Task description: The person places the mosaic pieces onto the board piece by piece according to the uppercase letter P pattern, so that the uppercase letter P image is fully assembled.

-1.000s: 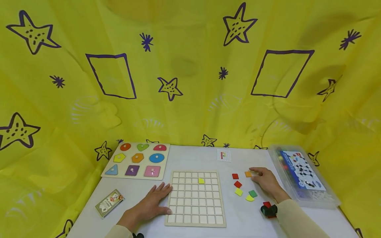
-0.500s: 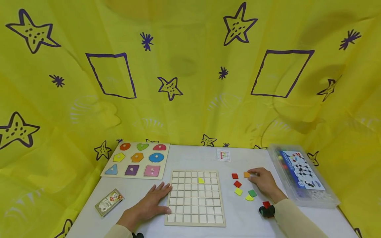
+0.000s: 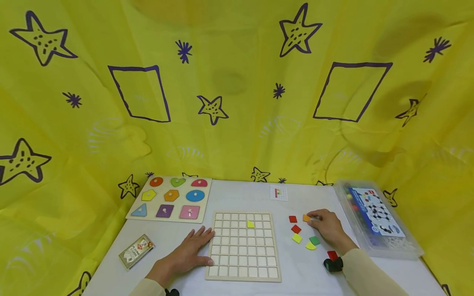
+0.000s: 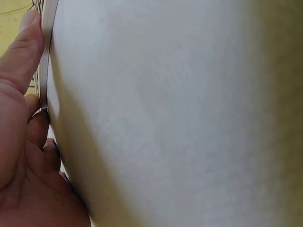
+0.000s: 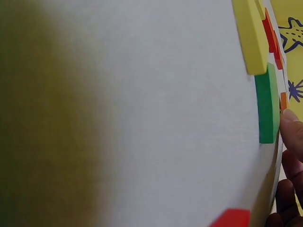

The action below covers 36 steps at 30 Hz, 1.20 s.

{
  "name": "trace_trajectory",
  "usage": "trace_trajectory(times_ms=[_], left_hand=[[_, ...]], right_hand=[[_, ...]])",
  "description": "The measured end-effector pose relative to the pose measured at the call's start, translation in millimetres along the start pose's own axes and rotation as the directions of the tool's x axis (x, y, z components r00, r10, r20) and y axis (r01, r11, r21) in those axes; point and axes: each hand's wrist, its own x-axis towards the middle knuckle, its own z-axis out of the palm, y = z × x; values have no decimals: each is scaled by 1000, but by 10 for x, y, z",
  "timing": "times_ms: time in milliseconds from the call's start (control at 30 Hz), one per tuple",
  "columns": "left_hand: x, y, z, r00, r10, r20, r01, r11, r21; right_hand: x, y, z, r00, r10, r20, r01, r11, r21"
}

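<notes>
At the right of the table, my right hand [image 3: 329,228] pinches an orange square tile [image 3: 306,218] by its right side, thumb and forefinger at its edge. In the right wrist view the thumb [image 5: 292,131] meets the orange tile [image 5: 283,100]; the forefinger's contact is hidden there. The tile appears to lie on the table. My left hand [image 3: 187,255] lies with spread fingers along the left edge of the wooden grid board [image 3: 242,280], thumb on its lower left border. A yellow rounded-corner tile [image 3: 250,224] occupies one cell in an upper row.
Near the right hand lie red tiles [image 3: 296,229], a yellow square [image 3: 296,238], a yellow rounded tile [image 3: 310,246] and a green tile [image 3: 314,240]. A pattern card [image 3: 278,193], shape puzzle [image 3: 147,216], playing-card box [image 3: 135,251] and lidded plastic case [image 3: 389,246] stand around.
My right hand's fingers have drawn together at the orange tile, which has slid slightly left. My left hand has stayed at the board's edge.
</notes>
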Motion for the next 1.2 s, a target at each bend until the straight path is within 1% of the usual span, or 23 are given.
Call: trace_trajectory(times_ms=[200, 300, 467, 600, 700, 800, 867, 1000, 1100, 1200], left_hand=[[-2, 0, 3, 1000, 0, 1, 0, 1000, 1], [1, -6, 9, 1000, -5, 0, 5, 1000, 11], [8, 7, 3, 1000, -17, 2, 17, 1000, 15], [5, 21, -9, 1000, -14, 2, 14, 1000, 13], [0, 32, -11, 1000, -19, 3, 19, 1000, 9], [-3, 48, -5, 1000, -26, 6, 26, 1000, 4], [-3, 59, 1, 1000, -28, 5, 28, 1000, 7], [-4, 68, 3, 1000, -25, -1, 25, 1000, 2], [-1, 57, 7, 1000, -22, -5, 22, 1000, 4], [4, 42, 13, 1000, -20, -4, 20, 1000, 10]], right_hand=[[-42, -21, -17, 999, -50, -16, 50, 998, 34], [-52, -32, -14, 998, -54, -30, 55, 997, 60], [-59, -69, -9, 997, -49, -54, 53, 996, 70], [-76, -164, 14, 998, -22, -65, 28, 995, 96], [-83, -250, 55, 996, -32, -84, 42, 992, 118], [-90, -340, 122, 991, -75, -112, 89, 988, 127], [-98, -409, 175, 989, -88, -122, 105, 984, 145], [-115, -582, 304, 990, -74, -120, 102, 964, 247], [-128, -714, 420, 991, -71, -112, 105, 935, 338], [-141, -826, 552, 987, -99, -123, 140, 910, 390]])
